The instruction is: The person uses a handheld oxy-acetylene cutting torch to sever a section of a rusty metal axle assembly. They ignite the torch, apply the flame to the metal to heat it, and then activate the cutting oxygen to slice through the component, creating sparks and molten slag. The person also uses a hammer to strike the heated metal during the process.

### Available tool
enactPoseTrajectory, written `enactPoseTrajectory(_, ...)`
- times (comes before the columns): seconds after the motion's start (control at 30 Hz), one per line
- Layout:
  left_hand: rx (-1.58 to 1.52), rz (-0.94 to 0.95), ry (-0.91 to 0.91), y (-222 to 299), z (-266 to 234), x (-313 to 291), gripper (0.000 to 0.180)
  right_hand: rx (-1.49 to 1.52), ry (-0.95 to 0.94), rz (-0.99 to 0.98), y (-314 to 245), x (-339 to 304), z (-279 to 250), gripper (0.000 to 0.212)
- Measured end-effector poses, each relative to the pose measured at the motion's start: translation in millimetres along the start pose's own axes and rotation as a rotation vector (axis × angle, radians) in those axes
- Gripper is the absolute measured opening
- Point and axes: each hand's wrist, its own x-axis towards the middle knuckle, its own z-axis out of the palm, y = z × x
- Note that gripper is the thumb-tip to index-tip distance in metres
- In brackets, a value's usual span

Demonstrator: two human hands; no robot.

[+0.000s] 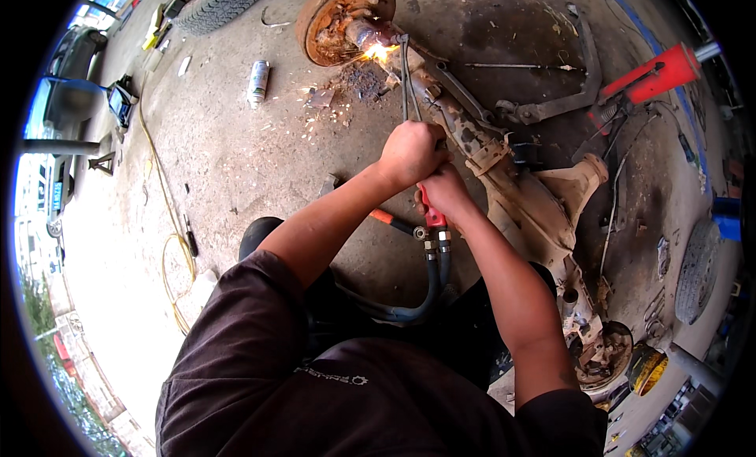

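Note:
My left hand (411, 153) is closed around the forward part of a cutting torch. Just behind it, my right hand (445, 195) is wrapped round the torch's handle, whose red rear end (431, 208) shows below the fingers. Two thin metal tubes (406, 87) run forward to the torch head. A bright flame with flying sparks (379, 51) burns there against a rusty axle (471, 138). The axle lies slanting from far middle to near right, with a round rusty brake drum (315, 27) at its far end. Blue hoses (435, 276) trail from the handle toward my legs.
A spray can (257, 82) stands left of the sparks. A hammer with an orange handle (383, 217) lies near my knees. A wrench (465, 93) and metal bars lie beyond the axle, near a red jack (654, 77). Tyres (698, 272) and a yellow hose (161, 173) lie around.

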Motion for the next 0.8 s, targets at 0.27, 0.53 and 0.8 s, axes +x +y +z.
enactPoseTrajectory(0.27,0.008,0.004,-0.005,0.2,0.6,-0.1,0.029,0.009,-0.008,0.008,0.9,-0.5,-0.8,0.009)
enactPoseTrajectory(0.53,0.000,0.011,0.006,0.1,1.5,-1.4,0.029,0.006,0.012,0.013,5.4,2.7,-0.6,0.007)
enactPoseTrajectory(0.8,-0.006,0.011,0.000,3.6,1.0,-1.2,0.029,0.004,-0.017,0.003,9.3,3.5,-4.6,0.005)
